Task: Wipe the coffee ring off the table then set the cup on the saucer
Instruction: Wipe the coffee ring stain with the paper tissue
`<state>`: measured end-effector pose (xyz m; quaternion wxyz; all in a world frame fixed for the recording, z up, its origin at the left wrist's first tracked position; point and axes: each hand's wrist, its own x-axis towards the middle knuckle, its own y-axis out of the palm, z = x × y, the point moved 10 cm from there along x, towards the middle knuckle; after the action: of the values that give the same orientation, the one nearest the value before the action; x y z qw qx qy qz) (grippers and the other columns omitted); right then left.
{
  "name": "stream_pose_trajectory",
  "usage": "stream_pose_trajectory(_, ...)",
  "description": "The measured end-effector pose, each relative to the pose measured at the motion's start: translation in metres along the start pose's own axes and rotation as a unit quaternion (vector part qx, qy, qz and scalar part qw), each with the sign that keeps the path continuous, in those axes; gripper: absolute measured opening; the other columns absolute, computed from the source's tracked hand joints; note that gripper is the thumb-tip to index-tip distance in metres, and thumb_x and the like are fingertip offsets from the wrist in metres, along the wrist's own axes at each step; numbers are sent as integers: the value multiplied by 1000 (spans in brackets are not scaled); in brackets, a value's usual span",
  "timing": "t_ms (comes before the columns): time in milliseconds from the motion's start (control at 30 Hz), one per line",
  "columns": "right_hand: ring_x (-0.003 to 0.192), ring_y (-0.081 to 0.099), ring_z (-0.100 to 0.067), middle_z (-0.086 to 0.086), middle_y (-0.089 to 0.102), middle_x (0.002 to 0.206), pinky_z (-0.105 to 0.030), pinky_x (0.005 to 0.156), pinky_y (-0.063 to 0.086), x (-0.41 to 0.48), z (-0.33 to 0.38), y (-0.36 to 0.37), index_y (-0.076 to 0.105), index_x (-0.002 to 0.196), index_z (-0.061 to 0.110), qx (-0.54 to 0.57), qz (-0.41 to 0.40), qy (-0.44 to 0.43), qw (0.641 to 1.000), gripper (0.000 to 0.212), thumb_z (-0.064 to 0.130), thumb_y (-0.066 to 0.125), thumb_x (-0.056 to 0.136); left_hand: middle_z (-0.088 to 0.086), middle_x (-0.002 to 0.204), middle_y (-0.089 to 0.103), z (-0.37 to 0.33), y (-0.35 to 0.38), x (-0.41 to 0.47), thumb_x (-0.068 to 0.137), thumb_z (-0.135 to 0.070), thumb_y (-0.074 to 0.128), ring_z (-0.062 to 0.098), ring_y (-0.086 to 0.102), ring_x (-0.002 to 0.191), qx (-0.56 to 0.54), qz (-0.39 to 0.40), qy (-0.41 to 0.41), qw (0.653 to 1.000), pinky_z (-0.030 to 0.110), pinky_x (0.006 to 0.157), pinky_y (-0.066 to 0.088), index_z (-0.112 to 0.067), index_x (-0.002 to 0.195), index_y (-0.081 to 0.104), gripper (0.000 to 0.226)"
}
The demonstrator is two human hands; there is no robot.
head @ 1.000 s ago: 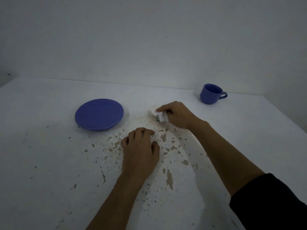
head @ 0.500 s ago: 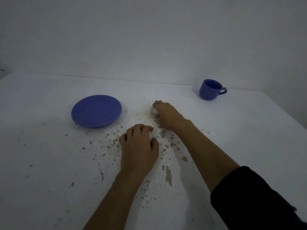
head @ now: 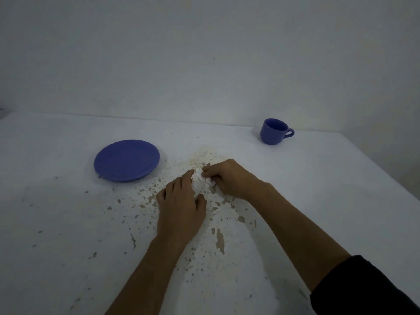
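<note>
Right hand (head: pixel 229 179) pinching tissue (head: pixel 201 178), left hand (head: pixel 181 206) spread flat on table (head: pixel 68 223); coffee ring (head: pixel 202 159) may be smeared

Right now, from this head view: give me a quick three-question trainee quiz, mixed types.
1. True or false: the cup sits on the saucer.
2. The white tissue is gripped by: A) left hand B) right hand C) neither.
3. Fill in: the cup's handle points toward the person's ____ side.

Key: 1 false, it stands apart, on the table. 2 B; the left hand's fingertips are by the tissue, not holding it. 3 right.
</note>
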<state>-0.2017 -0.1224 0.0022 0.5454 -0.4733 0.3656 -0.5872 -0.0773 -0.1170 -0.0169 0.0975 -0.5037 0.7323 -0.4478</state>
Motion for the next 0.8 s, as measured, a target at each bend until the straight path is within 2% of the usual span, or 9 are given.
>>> stream_pose_trajectory(133, 87, 69, -32, -20, 74, 98, -34, 83, 54, -2, -18, -16, 73, 96, -3, 44, -102, 59, 992, 24, -9, 57, 80, 0, 134, 51, 0, 0, 1, 90, -32, 50, 20, 42, 125, 12, -5, -1, 1000, 43, 107, 22, -21, 142, 33, 56)
stream_pose_trajectory(200, 89, 69, -32, -21, 73, 100, -31, 86, 51, 1, -30, -32, 73, 96, -3, 47, -162, 93, 981, 22, -7, 56, 83, -1, 133, 51, -1, 0, 1, 90, -33, 50, 20, 42, 124, 19, -8, 1, 1000, 43, 106, 23, -22, 142, 33, 56)
stream_pose_trajectory(267, 88, 69, -33, -22, 73, 99, -36, 87, 54, 14, -38, -41, 73, 95, -3, 30, -187, 111, 976, 23, -6, 55, 82, -1, 132, 52, -1, 0, 1, 90, -33, 50, 20, 42, 124, 22, -11, 3, 1000, 43, 105, 23, -23, 141, 34, 55)
stream_pose_trajectory(367, 78, 69, -32, -20, 74, 87, -41, 74, 56, 49, -31, -26, 75, 86, -1, -24, -121, 95, 988, 22, -8, 56, 76, -1, 132, 51, 1, 2, 2, 90, -34, 49, 20, 41, 124, 28, -13, -2, 1000, 42, 106, 22, -24, 141, 33, 55)
stream_pose_trajectory(467, 80, 67, -33, -18, 73, 88, -34, 72, 53, 62, -37, -2, 73, 86, 2, -77, -43, 105, 991, 23, -8, 56, 75, -2, 133, 51, 1, 2, 3, 90, -34, 49, 18, 41, 124, 21, -14, -7, 1000, 41, 106, 22, -25, 142, 32, 55)
stream_pose_trajectory(633, 93, 65, -26, -12, 69, 107, -35, 88, 54, 27, -75, -18, 69, 109, 13, -116, -72, 187, 973, 31, -1, 57, 84, -2, 132, 52, 1, 1, 3, 90, -33, 49, 18, 41, 124, 13, -14, -3, 1000, 41, 106, 22, -24, 142, 31, 56)
stream_pose_trajectory(700, 95, 64, -25, -12, 68, 109, -34, 92, 52, 8, -80, -23, 67, 112, 12, -115, -67, 222, 966, 27, 6, 59, 87, -1, 133, 51, 1, 2, 2, 90, -33, 49, 18, 41, 124, 20, -10, -3, 1000, 42, 106, 23, -23, 142, 31, 56)
stream_pose_trajectory(800, 94, 63, -24, -12, 67, 107, -32, 90, 51, -15, -70, -26, 66, 110, 8, -104, -80, 267, 955, 24, 7, 60, 87, -1, 133, 51, 1, 2, 2, 90, -33, 50, 19, 42, 124, 13, -5, -4, 1000, 44, 107, 23, -23, 142, 31, 56)
